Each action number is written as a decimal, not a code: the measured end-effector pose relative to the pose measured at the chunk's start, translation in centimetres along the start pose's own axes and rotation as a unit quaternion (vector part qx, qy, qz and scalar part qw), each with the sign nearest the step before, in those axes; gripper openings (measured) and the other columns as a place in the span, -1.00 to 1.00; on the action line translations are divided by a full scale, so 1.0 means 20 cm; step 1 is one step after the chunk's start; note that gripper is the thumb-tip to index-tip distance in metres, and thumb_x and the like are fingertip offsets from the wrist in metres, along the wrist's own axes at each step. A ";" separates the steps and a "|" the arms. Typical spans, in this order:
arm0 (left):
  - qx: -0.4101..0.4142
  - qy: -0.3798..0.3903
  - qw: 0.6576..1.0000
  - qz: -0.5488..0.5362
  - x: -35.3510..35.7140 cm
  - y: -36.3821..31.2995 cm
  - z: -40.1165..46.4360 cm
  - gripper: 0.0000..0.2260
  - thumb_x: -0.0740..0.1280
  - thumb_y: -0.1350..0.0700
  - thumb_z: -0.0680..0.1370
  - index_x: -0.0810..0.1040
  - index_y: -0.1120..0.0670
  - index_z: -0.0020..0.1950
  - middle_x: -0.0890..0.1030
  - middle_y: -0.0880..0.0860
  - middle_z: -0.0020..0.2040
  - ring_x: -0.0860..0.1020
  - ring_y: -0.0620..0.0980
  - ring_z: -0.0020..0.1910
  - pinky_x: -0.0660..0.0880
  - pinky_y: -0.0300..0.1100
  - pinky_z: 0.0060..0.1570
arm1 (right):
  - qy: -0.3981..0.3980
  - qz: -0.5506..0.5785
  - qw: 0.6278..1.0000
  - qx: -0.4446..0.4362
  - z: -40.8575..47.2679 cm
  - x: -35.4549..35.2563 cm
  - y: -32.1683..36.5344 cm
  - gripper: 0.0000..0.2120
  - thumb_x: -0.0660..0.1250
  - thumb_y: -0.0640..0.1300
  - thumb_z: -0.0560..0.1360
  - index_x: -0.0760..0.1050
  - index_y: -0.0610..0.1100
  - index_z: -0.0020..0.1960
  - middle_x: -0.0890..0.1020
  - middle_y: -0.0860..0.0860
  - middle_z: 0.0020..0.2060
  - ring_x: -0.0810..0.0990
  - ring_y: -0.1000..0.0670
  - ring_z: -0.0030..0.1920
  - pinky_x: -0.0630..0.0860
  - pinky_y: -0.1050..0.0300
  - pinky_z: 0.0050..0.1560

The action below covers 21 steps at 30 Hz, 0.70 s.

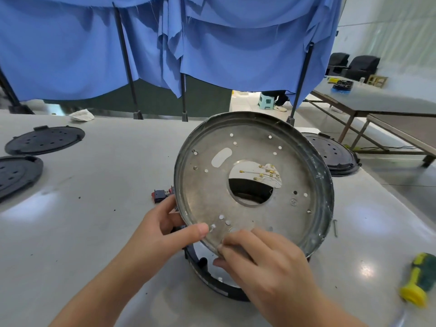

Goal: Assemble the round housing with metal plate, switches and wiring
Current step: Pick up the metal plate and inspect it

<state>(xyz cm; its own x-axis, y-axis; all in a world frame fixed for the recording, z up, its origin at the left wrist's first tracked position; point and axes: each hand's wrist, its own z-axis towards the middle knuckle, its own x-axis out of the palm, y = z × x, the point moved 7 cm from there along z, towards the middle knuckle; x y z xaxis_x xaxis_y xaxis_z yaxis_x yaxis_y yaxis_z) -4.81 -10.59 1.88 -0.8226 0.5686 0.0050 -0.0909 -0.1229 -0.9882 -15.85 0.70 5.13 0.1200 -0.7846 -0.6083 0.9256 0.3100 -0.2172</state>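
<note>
The round grey metal plate (254, 185) with the raised rim is held tilted up off the pale grey table (106, 185), its dished face turned to the camera. It's held at its lower edge by both hands. The left hand (169, 230) is curled round the lower-left rim, thumb laid across the face and fingers tucked behind. The right hand (266, 260) pinches the bottom edge, fingertips pressed on the face and thumb under the rim.

The plate is dull and a bit scuffed. A big round hole is cut in the middle, a bean-shaped slot sits up-left of it, and small round holes are scattered across the face. Through the big hole a bundle of thin white wires with brass-coloured terminals (264, 172) can be seen lying on the table behind.

Right under the plate, the black round plastic housing ring (212, 277) sits on the table, mostly hidden by the plate and the right hand, so what's inside it can't be made out. Just left of the plate's edge, a small black-and-red switch (161, 194) lies on the table.

Three black round plastic discs with holes are spread around: two at far left (44, 140) (16, 173), one partly hidden behind the plate at right (335, 154). A yellow-and-green handled screwdriver (417, 279) lies at the right edge, well apart from the hands. Blue cloth curtains (212, 43) hang behind the table.
</note>
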 end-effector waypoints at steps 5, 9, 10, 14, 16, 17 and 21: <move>-0.022 0.009 1.000 0.002 -0.02 0.01 0.00 -0.61 0.51 -0.06 0.22 0.65 -0.11 0.03 0.72 0.14 -0.07 0.70 0.09 -0.06 0.57 -0.29 -0.15 | 0.028 0.045 0.998 0.016 -0.04 -0.01 -0.05 -0.81 0.41 -0.05 0.49 0.62 -0.11 -0.26 0.62 0.01 -0.22 0.49 -0.04 -0.36 0.44 0.10 -0.37; -0.033 -0.019 0.999 0.018 -0.09 0.02 0.01 -0.59 0.51 -0.09 0.20 0.66 -0.12 0.03 0.73 0.13 -0.08 0.70 0.06 -0.07 0.57 -0.29 -0.16 | 0.057 0.075 0.995 0.030 -0.08 -0.02 -0.09 -0.82 0.37 -0.04 0.50 0.61 -0.09 -0.23 0.60 0.03 -0.21 0.49 -0.01 -0.32 0.47 0.14 -0.32; -0.034 -0.020 0.999 0.021 -0.10 0.02 0.01 -0.58 0.52 -0.10 0.20 0.66 -0.12 0.04 0.72 0.13 -0.07 0.70 0.07 -0.06 0.57 -0.23 -0.10 | 0.057 0.081 0.994 0.035 -0.09 -0.02 -0.10 -0.83 0.37 -0.05 0.50 0.62 -0.10 -0.21 0.60 0.02 -0.21 0.50 -0.02 -0.31 0.47 0.17 -0.28; -0.056 -0.017 0.998 0.022 -0.12 0.04 0.02 -0.44 0.59 -0.21 0.14 0.66 -0.08 0.10 0.71 0.14 -0.01 0.68 0.08 0.03 0.43 -0.02 0.13 | 0.051 0.099 0.993 0.047 -0.11 -0.05 -0.13 -0.84 0.36 -0.09 0.53 0.63 -0.12 -0.18 0.61 0.01 -0.20 0.51 -0.03 -0.29 0.47 0.17 -0.25; -0.067 -0.012 0.997 0.022 -0.11 0.05 0.02 -0.38 0.60 -0.28 0.11 0.65 -0.10 0.11 0.71 0.13 0.02 0.67 0.06 0.06 0.40 -0.01 0.18 | 0.062 0.103 0.992 0.045 -0.11 -0.05 -0.13 -0.83 0.34 -0.10 0.54 0.62 -0.13 -0.17 0.60 0.01 -0.19 0.50 -0.03 -0.29 0.47 0.13 -0.30; -0.074 -0.009 0.997 0.024 -0.11 0.05 0.02 -0.37 0.60 -0.29 0.10 0.65 -0.11 0.11 0.71 0.12 0.03 0.67 0.05 0.07 0.39 0.00 0.20 | 0.070 0.104 0.991 0.042 -0.11 -0.05 -0.12 -0.83 0.33 -0.11 0.55 0.61 -0.13 -0.18 0.60 0.01 -0.19 0.50 -0.03 -0.30 0.47 0.11 -0.32; -0.101 0.009 0.994 0.033 -0.09 0.05 0.02 -0.35 0.58 -0.26 0.13 0.63 -0.07 0.17 0.70 0.08 0.07 0.64 -0.02 0.14 0.33 -0.01 0.32 | 0.101 0.112 0.988 0.027 -0.10 -0.04 -0.08 -0.87 0.33 -0.17 0.53 0.59 -0.15 -0.17 0.59 0.00 -0.18 0.46 -0.03 -0.33 0.46 0.10 -0.37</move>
<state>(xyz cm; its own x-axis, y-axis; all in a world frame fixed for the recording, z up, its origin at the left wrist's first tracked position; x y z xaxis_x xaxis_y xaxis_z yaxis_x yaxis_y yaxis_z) -3.66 -12.15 0.97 -0.8121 0.5802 -0.0627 0.0802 0.0046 -0.9968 -18.06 1.87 4.43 0.2553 -0.5750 -0.7773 0.9023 0.4305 -0.0221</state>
